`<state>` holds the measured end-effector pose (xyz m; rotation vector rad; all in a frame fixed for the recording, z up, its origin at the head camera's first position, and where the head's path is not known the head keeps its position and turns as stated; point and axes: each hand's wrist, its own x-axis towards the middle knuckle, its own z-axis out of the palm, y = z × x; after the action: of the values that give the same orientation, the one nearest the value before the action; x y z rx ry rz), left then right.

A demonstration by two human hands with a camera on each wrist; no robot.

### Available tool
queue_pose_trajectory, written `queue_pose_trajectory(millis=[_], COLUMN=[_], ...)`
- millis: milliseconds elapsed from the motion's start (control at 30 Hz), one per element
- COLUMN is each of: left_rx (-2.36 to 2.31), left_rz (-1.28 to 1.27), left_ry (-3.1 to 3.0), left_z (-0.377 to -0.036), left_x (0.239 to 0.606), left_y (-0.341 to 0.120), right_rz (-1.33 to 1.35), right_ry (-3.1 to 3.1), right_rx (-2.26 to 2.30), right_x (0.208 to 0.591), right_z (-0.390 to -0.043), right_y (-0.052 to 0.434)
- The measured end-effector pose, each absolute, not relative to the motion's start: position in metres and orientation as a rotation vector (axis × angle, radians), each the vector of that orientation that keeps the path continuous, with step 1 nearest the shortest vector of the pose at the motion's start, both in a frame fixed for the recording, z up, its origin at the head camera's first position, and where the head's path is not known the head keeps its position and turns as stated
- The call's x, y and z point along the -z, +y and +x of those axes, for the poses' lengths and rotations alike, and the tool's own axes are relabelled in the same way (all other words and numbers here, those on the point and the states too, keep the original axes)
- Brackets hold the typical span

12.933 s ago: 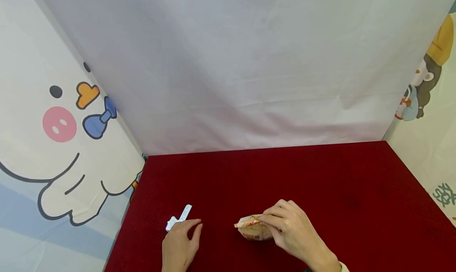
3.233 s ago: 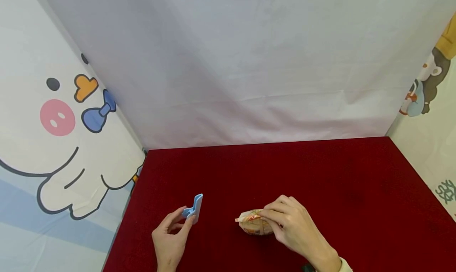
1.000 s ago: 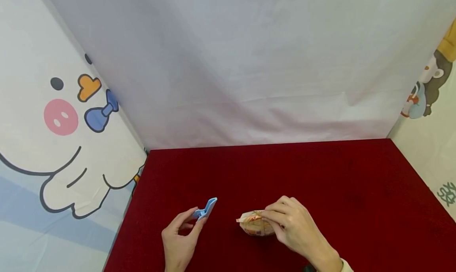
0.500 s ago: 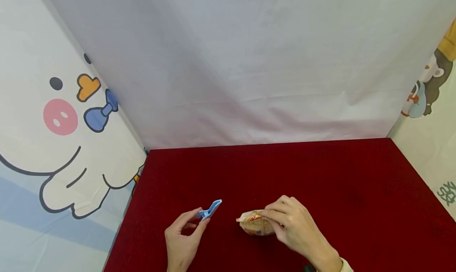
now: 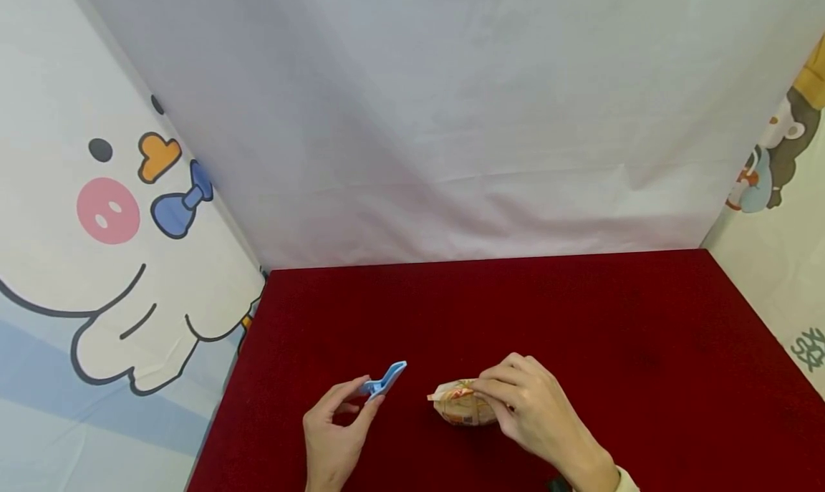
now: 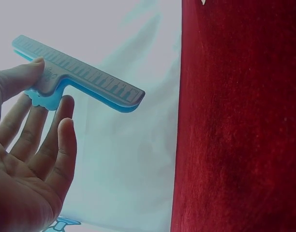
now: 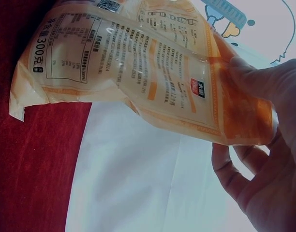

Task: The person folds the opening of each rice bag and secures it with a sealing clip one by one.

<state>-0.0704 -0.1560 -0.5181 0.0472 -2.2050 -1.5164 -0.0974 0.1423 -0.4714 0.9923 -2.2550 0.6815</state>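
My left hand pinches a light blue bag clip between thumb and fingers, above the red table. In the left wrist view the bag clip shows a long ruler-marked edge and a scalloped handle, where the thumb and fingers press. To the right, a printed plastic food bag stands on the table. Its top is pinched by my right hand. The right wrist view shows the bag in cream and orange with dark printed text, the thumb and fingers at its orange end. A gap separates clip and bag.
The red cloth-covered table runs back to a pale hanging sheet. A cartoon-printed sheet borders the left side, and another printed sheet the right. A small dark object shows beside the right wrist.
The clip, lying on the table at first, has been picked up by my left hand. Over the last second it has moved right, closer to the bag, and tilted. The right hand keeps its hold.
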Motion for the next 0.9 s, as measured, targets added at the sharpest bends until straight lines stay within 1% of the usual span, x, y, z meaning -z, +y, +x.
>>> queue_pose_trajectory(millis=[900], left_rx=[1.494], left_rz=[-0.055], left_ry=[-2.245], left_z=[-0.068], left_x=[0.521], left_y=[-0.145], right_rz=[1.003], right_ry=[-2.222], right_rx=[-0.689], right_x=[0.473], right_z=[-0.099], right_y=[0.143])
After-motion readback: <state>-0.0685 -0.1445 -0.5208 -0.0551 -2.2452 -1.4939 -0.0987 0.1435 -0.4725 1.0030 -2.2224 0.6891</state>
